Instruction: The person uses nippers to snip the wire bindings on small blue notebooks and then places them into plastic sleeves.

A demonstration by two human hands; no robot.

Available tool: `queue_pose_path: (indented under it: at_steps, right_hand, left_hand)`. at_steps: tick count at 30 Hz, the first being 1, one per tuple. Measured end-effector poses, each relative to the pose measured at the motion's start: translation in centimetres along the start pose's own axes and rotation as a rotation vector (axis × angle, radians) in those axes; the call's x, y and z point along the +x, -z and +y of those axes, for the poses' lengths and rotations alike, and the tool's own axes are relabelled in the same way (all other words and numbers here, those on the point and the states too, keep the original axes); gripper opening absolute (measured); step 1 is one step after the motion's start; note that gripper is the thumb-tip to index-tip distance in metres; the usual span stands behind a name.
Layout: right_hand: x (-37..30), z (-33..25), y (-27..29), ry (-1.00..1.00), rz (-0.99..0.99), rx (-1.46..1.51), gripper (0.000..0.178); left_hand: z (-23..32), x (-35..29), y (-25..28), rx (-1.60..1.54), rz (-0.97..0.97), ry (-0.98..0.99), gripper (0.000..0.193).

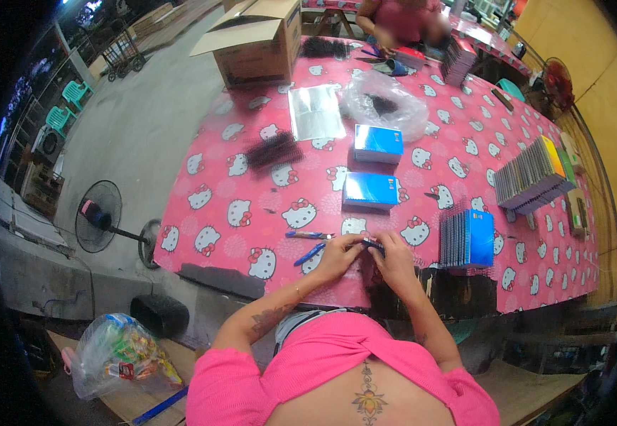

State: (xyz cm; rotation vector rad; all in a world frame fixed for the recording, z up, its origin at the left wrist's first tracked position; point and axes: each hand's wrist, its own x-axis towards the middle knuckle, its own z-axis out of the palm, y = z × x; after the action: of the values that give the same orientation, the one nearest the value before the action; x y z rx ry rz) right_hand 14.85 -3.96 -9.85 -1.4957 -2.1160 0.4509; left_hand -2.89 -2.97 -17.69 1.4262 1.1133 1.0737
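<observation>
At the near edge of the pink, cat-patterned desk [252,190], two hands meet. The left hand [342,254] and the right hand [395,258] both have their fingers bent, gripping one small dark piece [374,244] between them; I can't make out what it is. Just left of them lie two slim tools, a pen-like one [308,235] and a blue-handled one [309,254]. Beyond the hands I count two blue stacks [371,190], one behind the other. To the right stands one blue-covered stack with coils [467,240], and farther right one long row of booklets [532,176] with a yellow end. Past the blue stacks are one clear plastic bag [413,112], one shiny sheet [316,112] and one carton [257,57]. Left of the blue stacks sits a dark pile of coils [273,150]. One other person [409,21] is across the desk.
</observation>
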Motion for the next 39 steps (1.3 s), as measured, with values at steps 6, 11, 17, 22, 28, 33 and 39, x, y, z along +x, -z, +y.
queue_pose_path:
  at_steps: [6,11,17,22,28,33,39]
  right_hand:
    - [0.0,0.1,-0.2,0.007,0.122,0.114,0.017]
    - [0.0,0.0,-0.7,-0.019,0.134,0.052,0.017]
    - [-0.2,0.5,-1.4,-0.027,0.158,0.044,0.019]
    - [-0.1,0.3,-1.4,-0.041,0.183,0.069,0.015]
    - [-0.2,-0.1,-1.1,-0.045,0.153,0.033,0.018]
    - [-0.7,-0.1,0.2,-0.076,0.096,-0.023,0.024]
    - [-2.5,2.8,5.8,-0.197,0.006,-0.05,0.035]
  left_hand:
    - [1.0,-2.5,4.9,0.888,0.122,-0.237,0.042]
    - [1.0,-4.2,9.2,1.22,-0.01,-0.337,0.038]
    - [2.0,-3.5,4.7,-0.358,-0.249,0.541,0.033]
    - [4.3,-3.3,2.4,-0.666,-0.137,0.659,0.036]
    - [4.9,-3.6,2.3,-0.084,-0.073,0.326,0.032]
    - [5.7,-3.3,2.5,0.668,0.06,-0.235,0.029]
    - [1.2,-4.3,7.6,1.006,0.09,-0.21,0.034]
